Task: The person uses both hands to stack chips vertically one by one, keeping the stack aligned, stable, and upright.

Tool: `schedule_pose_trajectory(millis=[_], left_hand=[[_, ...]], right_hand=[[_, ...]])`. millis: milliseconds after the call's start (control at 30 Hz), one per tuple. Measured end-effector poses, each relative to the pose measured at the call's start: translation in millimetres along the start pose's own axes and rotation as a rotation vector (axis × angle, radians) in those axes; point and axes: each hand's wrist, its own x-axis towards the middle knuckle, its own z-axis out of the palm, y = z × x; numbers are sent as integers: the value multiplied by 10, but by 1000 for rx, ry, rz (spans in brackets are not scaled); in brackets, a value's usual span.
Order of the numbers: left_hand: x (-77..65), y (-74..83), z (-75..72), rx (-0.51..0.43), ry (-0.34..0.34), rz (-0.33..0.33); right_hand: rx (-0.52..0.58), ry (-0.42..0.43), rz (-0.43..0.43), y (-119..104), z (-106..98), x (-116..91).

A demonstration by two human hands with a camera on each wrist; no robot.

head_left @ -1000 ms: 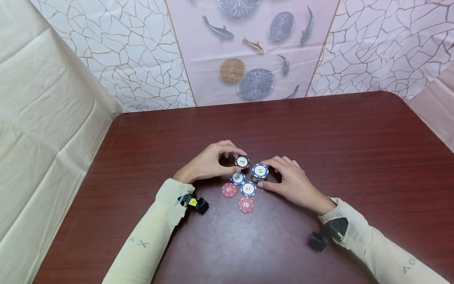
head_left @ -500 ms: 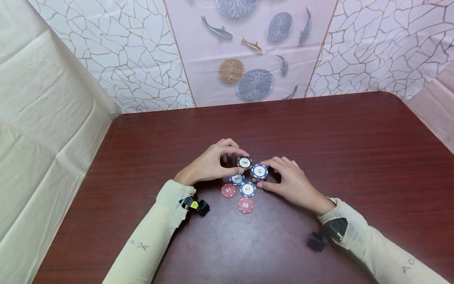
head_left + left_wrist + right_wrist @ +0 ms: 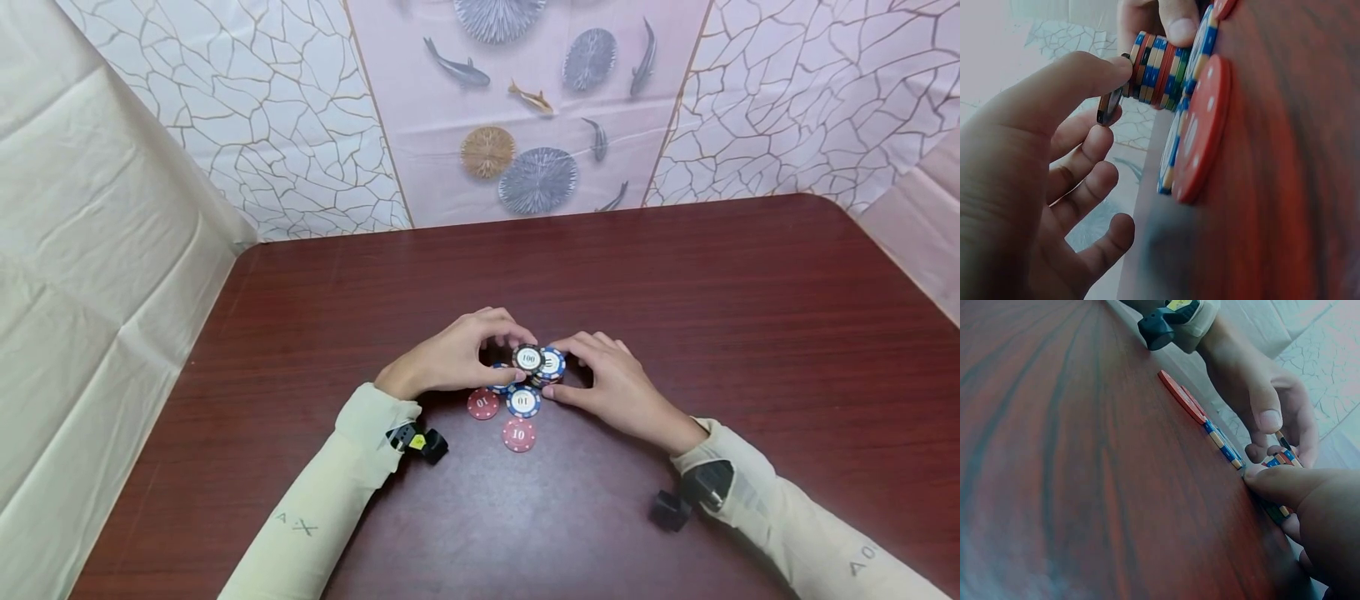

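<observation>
My left hand (image 3: 450, 357) pinches a black poker chip (image 3: 528, 358) marked 100 between thumb and fingers. In the left wrist view this chip is tilted, close to the top of a stack of poker chips (image 3: 1161, 70); whether they touch I cannot tell. A blue chip (image 3: 556, 363) marked 10 tops the stack, partly covered by the black one in the head view. The stack's sides show blue, red, black and green edges. My right hand (image 3: 618, 379) holds the stack from the right, thumb at the near side and fingers at the far side.
Left and in front of the stack, a blue chip (image 3: 523, 402) and two red chips (image 3: 482, 404) lie flat on the dark red wooden table (image 3: 360, 283). Another blue chip (image 3: 499, 388) is partly hidden by my left thumb. Patterned cloth (image 3: 300, 108) hangs behind the table.
My left hand has carried the black chip to the right and slightly nearer, from beside the stack to overlapping its top in the head view. My right hand has stayed at the stack.
</observation>
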Motion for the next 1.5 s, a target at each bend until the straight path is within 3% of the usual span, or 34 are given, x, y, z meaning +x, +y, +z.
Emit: schedule_pose_trajectory(millis=[733, 1133, 1500], left_hand=[[60, 195, 89, 171, 6, -56], [63, 213, 112, 133, -46, -53], [84, 250, 129, 197, -9, -89]], right_hand=[[-8, -18, 8, -13, -3, 13], [-8, -22, 15, -7, -8, 9], [-1, -12, 6, 5, -1, 14]])
